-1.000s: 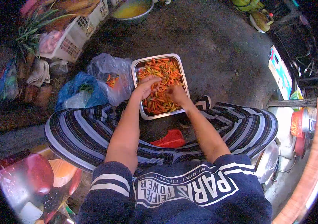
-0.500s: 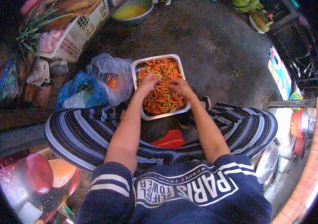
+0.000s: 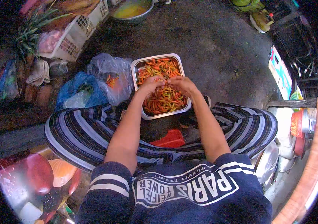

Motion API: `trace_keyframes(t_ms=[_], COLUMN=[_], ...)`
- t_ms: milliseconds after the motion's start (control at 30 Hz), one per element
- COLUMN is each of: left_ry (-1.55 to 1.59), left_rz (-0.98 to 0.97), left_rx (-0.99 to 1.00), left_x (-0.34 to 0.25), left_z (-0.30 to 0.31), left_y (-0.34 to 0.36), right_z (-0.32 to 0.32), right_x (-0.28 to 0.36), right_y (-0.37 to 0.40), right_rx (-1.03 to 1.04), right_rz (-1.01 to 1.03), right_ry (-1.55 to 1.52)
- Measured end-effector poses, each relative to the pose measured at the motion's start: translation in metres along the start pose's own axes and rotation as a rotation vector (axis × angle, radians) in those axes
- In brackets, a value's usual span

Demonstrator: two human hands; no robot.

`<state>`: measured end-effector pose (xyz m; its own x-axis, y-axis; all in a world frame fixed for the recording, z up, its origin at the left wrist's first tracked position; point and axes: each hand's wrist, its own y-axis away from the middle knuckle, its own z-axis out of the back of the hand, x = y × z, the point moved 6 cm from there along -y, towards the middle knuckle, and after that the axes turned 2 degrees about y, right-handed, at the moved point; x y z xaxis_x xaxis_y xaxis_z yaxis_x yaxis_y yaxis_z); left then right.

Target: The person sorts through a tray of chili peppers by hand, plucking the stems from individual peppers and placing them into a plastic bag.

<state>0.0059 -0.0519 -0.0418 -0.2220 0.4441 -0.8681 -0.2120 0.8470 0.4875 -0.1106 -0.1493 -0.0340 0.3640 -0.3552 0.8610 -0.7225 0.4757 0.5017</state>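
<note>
Tray (image 3: 155, 56) at centre on dark floor (image 3: 218, 67); chillies (image 3: 166, 105), red, orange and yellow-green, heaped inside nearly wall to wall. Left hand (image 3: 152, 84) over the chillies, fingers partly curled; right hand (image 3: 183, 85) opposite, fingers bent inward, fingertips of both close together. Chilli in either grip: cannot tell. Just left of tray: clear bag (image 3: 108, 66) with a few more orange-red chillies; beside it, blue bag (image 3: 65, 92), something green within. Far left: basin (image 3: 144, 15), yellow contents; white crate (image 3: 68, 46). Right: jar (image 3: 297, 124), orange-red contents.
</note>
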Motion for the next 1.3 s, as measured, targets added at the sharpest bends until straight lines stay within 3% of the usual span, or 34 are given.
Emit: trace_keyframes(t_ms=[200, 267, 300, 367, 400, 533, 667, 733, 767, 800, 867, 1000, 1067, 1100, 1200, 1267, 1300], left_ry=[0.24, 0.286, 0.285, 0.313, 0.312, 0.316, 0.306, 0.35, 0.371, 0.392, 0.369, 0.324, 0.333, 0.342, 0.309, 0.327, 0.303], left_rz=[0.055, 0.014, 0.014, 0.03, 0.032, 0.032, 0.023, 0.013, 0.012, 0.012, 0.016, 0.054, 0.047, 0.038, 0.029, 0.049, 0.048], left_rx=[0.043, -0.036, -0.033, -0.07, -0.07, -0.087, -0.149, -0.122, -0.117, -0.114, -0.124, -0.139, -0.158, -0.172, -0.159, -0.196, -0.179], left_x=[0.008, 0.018, 0.016, 0.014, 0.015, 0.011, 0.01, 0.011, 0.011, 0.011, 0.01, 0.015, 0.013, 0.012, 0.016, 0.014, 0.017], left_z=[-0.001, 0.01, 0.011, 0.016, 0.016, 0.014, 0.018, 0.018, 0.018, 0.018, 0.018, 0.02, 0.022, 0.021, 0.021, 0.02, 0.019], left_y=[-0.002, -0.01, -0.009, -0.005, -0.005, -0.001, 0.0, -0.002, -0.002, -0.001, 0.0, 0.0, 0.002, 0.002, -0.002, 0.004, 0.003], right_z=[-0.005, 0.007, 0.011, 0.016, 0.025, 0.113, 0.153, 0.152, 0.152, 0.152, 0.155, 0.149, 0.137, 0.141, 0.157, 0.142, 0.14], right_x=[-0.011, -0.013, -0.017, -0.002, -0.002, -0.004, -0.054, -0.075, -0.084, -0.087, -0.099, -0.081, -0.053, -0.062, -0.093, -0.08, -0.077], right_y=[0.002, 0.0, -0.002, -0.003, -0.005, 0.006, 0.003, -0.007, -0.013, -0.014, -0.018, -0.015, 0.002, -0.001, -0.019, -0.009, -0.009], right_rx=[0.033, -0.065, -0.067, -0.119, -0.119, -0.654, -0.783, -0.735, -0.705, -0.697, -0.674, -0.674, -0.73, -0.735, -0.745, -0.861, -0.856], right_rz=[-0.177, -0.124, -0.124, 0.25, 0.249, 0.304, 0.118, 0.111, 0.201, 0.203, 0.005, -0.034, -0.056, -0.064, 0.015, 0.441, 0.452], right_ry=[-0.43, -0.084, -0.085, 0.726, 0.724, 0.996, 0.942, 1.22, 1.282, 1.281, 1.253, 1.301, 0.95, 0.95, 1.11, 1.257, 1.256])
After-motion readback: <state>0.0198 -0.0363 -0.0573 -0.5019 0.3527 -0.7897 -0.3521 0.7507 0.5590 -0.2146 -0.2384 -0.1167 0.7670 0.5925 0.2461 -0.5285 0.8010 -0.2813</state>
